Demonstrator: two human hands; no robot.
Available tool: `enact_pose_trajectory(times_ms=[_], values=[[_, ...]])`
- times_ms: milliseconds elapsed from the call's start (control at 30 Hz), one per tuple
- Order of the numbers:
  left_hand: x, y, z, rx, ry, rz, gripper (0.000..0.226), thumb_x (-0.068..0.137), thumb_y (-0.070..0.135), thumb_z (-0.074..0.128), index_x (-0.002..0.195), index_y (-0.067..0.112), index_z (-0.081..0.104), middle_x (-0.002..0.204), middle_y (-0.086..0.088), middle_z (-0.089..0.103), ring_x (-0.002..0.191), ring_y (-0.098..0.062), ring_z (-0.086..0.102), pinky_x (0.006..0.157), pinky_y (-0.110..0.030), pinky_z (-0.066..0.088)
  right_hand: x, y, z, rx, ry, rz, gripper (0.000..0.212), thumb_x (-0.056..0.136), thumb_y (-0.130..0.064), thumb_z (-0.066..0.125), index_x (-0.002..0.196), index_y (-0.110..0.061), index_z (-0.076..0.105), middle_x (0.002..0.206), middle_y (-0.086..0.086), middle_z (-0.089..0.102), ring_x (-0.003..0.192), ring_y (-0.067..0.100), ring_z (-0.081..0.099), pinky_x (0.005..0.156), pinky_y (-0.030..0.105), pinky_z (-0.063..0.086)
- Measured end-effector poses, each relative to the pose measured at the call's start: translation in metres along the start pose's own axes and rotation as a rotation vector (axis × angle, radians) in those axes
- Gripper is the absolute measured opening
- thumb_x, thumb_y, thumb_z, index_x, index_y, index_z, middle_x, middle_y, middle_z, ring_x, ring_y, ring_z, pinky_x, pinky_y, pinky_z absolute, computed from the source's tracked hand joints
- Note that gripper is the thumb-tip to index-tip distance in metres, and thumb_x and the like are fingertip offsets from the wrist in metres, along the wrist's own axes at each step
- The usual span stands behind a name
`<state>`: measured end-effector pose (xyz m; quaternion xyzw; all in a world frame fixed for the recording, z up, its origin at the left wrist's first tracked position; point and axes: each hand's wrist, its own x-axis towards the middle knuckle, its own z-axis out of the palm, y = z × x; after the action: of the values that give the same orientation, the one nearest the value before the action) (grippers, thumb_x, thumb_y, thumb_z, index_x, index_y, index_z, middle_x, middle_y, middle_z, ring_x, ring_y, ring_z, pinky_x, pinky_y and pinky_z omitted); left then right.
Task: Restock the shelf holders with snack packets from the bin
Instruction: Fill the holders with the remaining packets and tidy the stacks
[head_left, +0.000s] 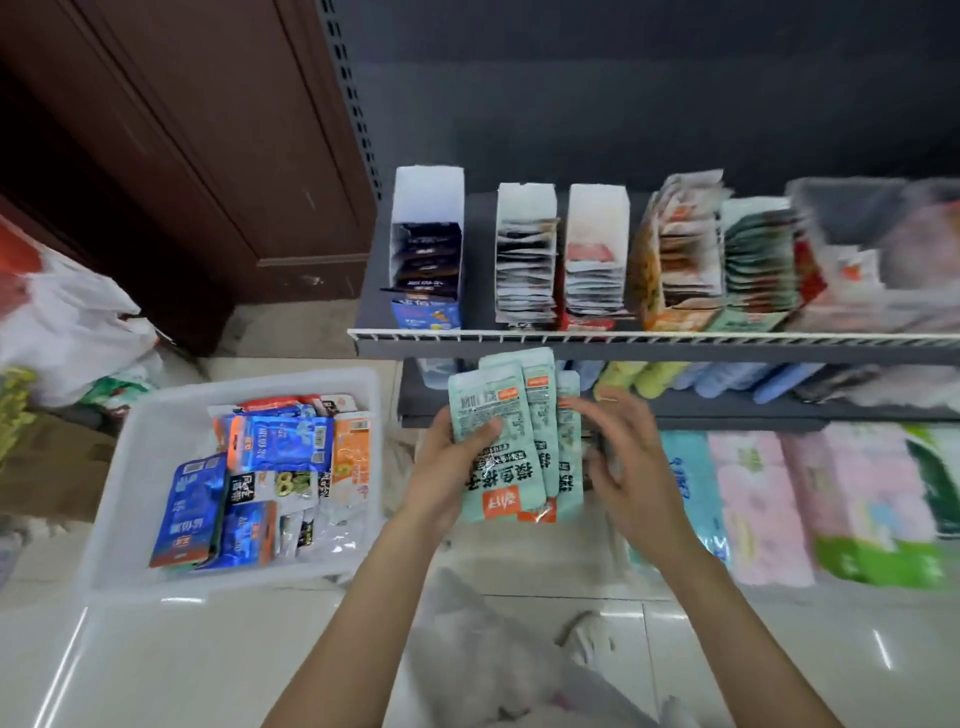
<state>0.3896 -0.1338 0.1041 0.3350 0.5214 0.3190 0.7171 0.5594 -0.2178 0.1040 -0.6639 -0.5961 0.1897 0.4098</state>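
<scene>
My left hand (451, 462) grips a fanned stack of pale green snack packets (511, 431) just below the front rail of the upper shelf (623, 340). My right hand (626, 457) rests against the stack's right edge, fingers spread and blurred. On the floor to the left stands the white plastic bin (156, 467), which holds several blue, orange and black packets (270, 483). Upright cardboard holders (524, 260) stand in a row on the shelf. One holder at the right (758, 260) contains matching green packets.
A lower shelf (727, 400) carries pastel packs. Wrapped tissue packs (769, 499) lie on the floor at the right. White plastic bags (67, 322) sit at the left beside a brown wooden cabinet (182, 130). A clear tub (878, 244) stands at the shelf's right end.
</scene>
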Motion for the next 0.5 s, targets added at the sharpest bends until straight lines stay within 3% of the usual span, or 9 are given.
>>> enact_pose_trajectory(times_ms=[67, 133, 233, 300, 367, 400, 500], values=[[-0.010, -0.008, 0.042, 0.004, -0.040, -0.009, 0.030, 0.085, 0.005, 0.065, 0.114, 0.008, 0.058, 0.095, -0.007, 0.073, 0.081, -0.019, 0.072, 0.061, -0.027, 0.056, -0.004, 0.029, -0.036, -0.295, -0.004, -0.229, 0.078, 0.071, 0.009, 0.063, 0.131, -0.036, 0.045, 0.143, 0.001, 0.033, 0.130, 0.024, 0.037, 0.101, 0.044, 0.040], [-0.020, -0.014, 0.082, 0.038, -0.091, -0.036, 0.028, 0.087, 0.005, 0.063, 0.114, 0.009, 0.058, 0.096, -0.009, 0.073, 0.082, -0.020, 0.071, 0.064, -0.030, 0.057, -0.007, 0.046, -0.069, -0.404, -0.054, -0.409, 0.081, 0.067, 0.013, 0.056, 0.132, -0.034, 0.046, 0.144, 0.002, 0.035, 0.131, 0.029, 0.037, 0.101, 0.044, 0.036], [-0.027, -0.018, 0.130, 0.111, -0.207, -0.073, 0.029, 0.090, 0.007, 0.059, 0.119, 0.007, 0.060, 0.106, -0.013, 0.071, 0.092, -0.024, 0.069, 0.077, -0.034, 0.057, -0.009, 0.064, -0.116, -0.480, -0.098, -0.610, 0.054, 0.076, 0.001, 0.047, 0.122, -0.024, 0.060, 0.128, 0.002, 0.059, 0.120, 0.022, 0.047, 0.093, 0.035, 0.038], [-0.030, -0.015, 0.154, 0.120, -0.284, -0.126, 0.027, 0.092, 0.012, 0.057, 0.118, 0.005, 0.061, 0.103, -0.014, 0.072, 0.088, -0.024, 0.070, 0.073, -0.032, 0.058, -0.008, 0.076, -0.139, -0.484, -0.080, -0.666, 0.042, 0.080, -0.003, 0.047, 0.113, -0.019, 0.068, 0.113, 0.000, 0.068, 0.108, 0.019, 0.053, 0.087, 0.031, 0.040], [-0.029, -0.005, 0.171, 0.141, -0.288, -0.209, 0.025, 0.095, 0.025, 0.054, 0.108, 0.007, 0.065, 0.090, -0.009, 0.075, 0.076, -0.018, 0.072, 0.061, -0.025, 0.057, -0.007, 0.087, -0.153, -0.371, -0.037, -0.574, 0.046, 0.073, 0.004, 0.053, 0.109, -0.019, 0.070, 0.107, -0.005, 0.070, 0.101, 0.015, 0.057, 0.085, 0.027, 0.042], [-0.027, 0.000, 0.178, 0.172, -0.249, -0.223, 0.031, 0.097, 0.035, 0.049, 0.102, 0.009, 0.066, 0.084, -0.006, 0.075, 0.073, -0.015, 0.071, 0.058, -0.024, 0.056, -0.006, 0.088, -0.159, -0.251, -0.003, -0.440, 0.045, 0.072, 0.006, 0.059, 0.107, -0.020, 0.071, 0.104, -0.010, 0.070, 0.097, 0.010, 0.059, 0.084, 0.025, 0.044], [-0.002, 0.010, 0.192, 0.397, -0.108, -0.041, 0.046, 0.095, 0.051, 0.039, 0.099, 0.014, 0.065, 0.098, -0.008, 0.070, 0.085, -0.016, 0.068, 0.070, -0.026, 0.056, 0.004, 0.087, -0.180, 0.261, 0.114, 0.101, 0.019, 0.080, -0.012, 0.073, 0.092, -0.026, 0.073, 0.086, -0.024, 0.070, 0.084, -0.005, 0.065, 0.075, 0.017, 0.052]])
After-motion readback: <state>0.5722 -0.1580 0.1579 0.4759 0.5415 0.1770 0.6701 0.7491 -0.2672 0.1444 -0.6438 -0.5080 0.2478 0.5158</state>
